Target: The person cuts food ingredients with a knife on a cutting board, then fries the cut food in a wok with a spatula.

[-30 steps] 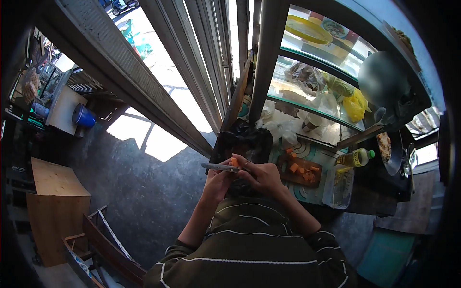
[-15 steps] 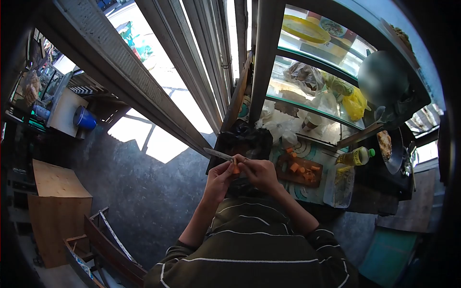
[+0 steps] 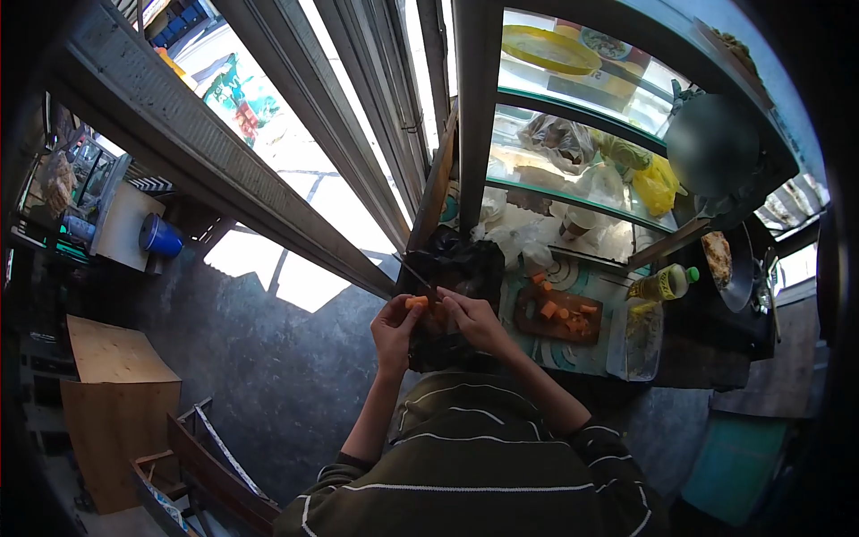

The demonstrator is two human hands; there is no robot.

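Between the thumb and fingers of my left hand (image 3: 392, 329) is a short orange piece (image 3: 416, 302), perhaps carrot. My right hand (image 3: 470, 319) grips a knife (image 3: 415, 272), its blade angled up and to the left, now apart from the piece. Both hands are over a black plastic bag (image 3: 456, 259). Right of them, several orange pieces (image 3: 562, 312) lie on a brown cutting board (image 3: 534, 325). Beside the board stands a clear plastic container (image 3: 636, 345) with something yellowish inside.
A glass display case (image 3: 582, 201) holds bags and a yellow-rimmed plate. An oil bottle (image 3: 660, 284) leans near a dark pan (image 3: 737, 268). Metal shutters (image 3: 259, 170) rise at the left, with a blue bucket (image 3: 159, 234) and a wooden box (image 3: 121, 438) beyond.
The hands have moved apart. My left hand has shifted left with the orange piece, and the knife has come away from it, its blade now tilted more steeply.
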